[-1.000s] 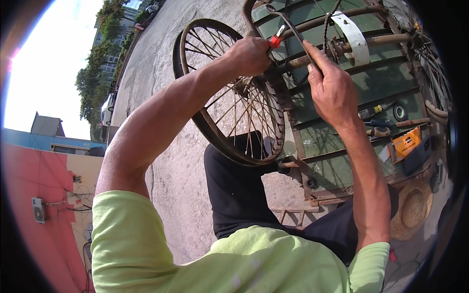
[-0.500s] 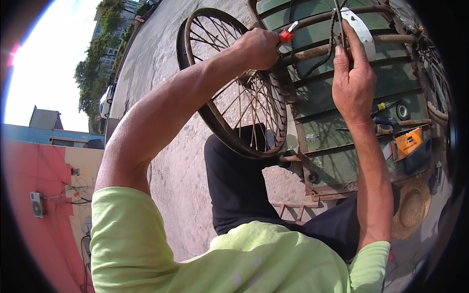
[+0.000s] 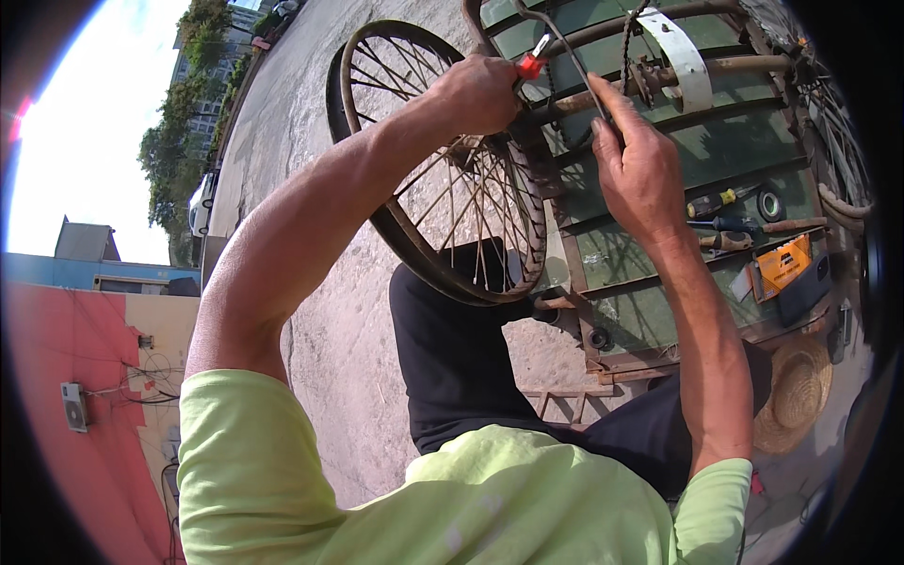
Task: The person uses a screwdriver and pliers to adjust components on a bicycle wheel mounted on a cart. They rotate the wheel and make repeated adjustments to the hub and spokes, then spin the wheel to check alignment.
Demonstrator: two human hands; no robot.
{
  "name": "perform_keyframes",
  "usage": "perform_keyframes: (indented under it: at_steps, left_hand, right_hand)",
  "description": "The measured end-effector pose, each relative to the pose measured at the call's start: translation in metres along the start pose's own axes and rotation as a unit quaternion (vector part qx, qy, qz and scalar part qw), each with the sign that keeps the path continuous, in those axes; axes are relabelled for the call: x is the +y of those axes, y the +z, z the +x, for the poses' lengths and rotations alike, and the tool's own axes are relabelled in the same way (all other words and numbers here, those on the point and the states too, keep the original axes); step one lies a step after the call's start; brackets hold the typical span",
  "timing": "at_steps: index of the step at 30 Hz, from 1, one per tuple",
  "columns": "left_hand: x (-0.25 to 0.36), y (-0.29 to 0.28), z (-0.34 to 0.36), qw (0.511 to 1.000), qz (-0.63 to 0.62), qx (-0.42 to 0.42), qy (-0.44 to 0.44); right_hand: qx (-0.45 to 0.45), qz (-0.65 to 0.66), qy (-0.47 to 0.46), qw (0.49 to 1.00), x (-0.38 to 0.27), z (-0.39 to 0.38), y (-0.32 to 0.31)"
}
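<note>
My left hand [image 3: 480,92] is closed around a small tool with a red handle [image 3: 530,64], held at the top of a rusty spoked wheel [image 3: 443,169]. My right hand [image 3: 640,174] reaches up beside it, and its fingers pinch a thin dark cable [image 3: 574,58] that curves over the cart's rusty frame bar [image 3: 734,66]. A white metal strap [image 3: 686,61] bends over that bar just right of my fingers. The wheel stands upright against the green metal cart bed [image 3: 659,282].
Screwdrivers [image 3: 720,200], a roll of tape [image 3: 772,205] and an orange box [image 3: 786,264] lie on the cart bed at the right. A straw hat [image 3: 796,395] lies on the ground lower right. Concrete ground [image 3: 330,320] stretches left; a red wall [image 3: 85,377] lies beyond.
Both hands and the wheel have shifted a little in the picture. My right hand has dropped from the white strap to the thin cable. My left hand keeps the red-handled tool.
</note>
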State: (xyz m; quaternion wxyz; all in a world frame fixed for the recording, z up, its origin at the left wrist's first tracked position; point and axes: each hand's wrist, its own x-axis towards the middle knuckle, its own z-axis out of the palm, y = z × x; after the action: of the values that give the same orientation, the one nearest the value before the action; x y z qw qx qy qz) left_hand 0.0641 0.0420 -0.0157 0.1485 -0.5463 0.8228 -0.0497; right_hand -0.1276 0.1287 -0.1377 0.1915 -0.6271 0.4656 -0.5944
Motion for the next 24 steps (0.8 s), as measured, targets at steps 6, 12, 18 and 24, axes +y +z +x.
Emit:
perform_keyframes:
  at_steps: [6, 12, 18, 24]
  left_hand:
    - [0.013, -0.015, -0.006, 0.999, 0.01, -0.009, -0.037]
    - [0.021, -0.012, -0.015, 0.999, -0.01, 0.007, -0.036]
    - [0.015, -0.003, -0.014, 1.0, 0.0, 0.012, -0.026]
    - [0.02, -0.008, -0.014, 0.999, 0.018, -0.019, -0.02]
  right_hand:
    - [0.025, 0.053, 0.064, 0.996, 0.005, 0.008, -0.007]
    - [-0.03, 0.078, 0.126, 0.989, 0.002, 0.007, -0.008]
    - [-0.004, 0.1, 0.086, 0.991, 0.003, 0.006, -0.006]
    - [0.005, 0.091, 0.062, 0.994, 0.001, 0.007, -0.009]
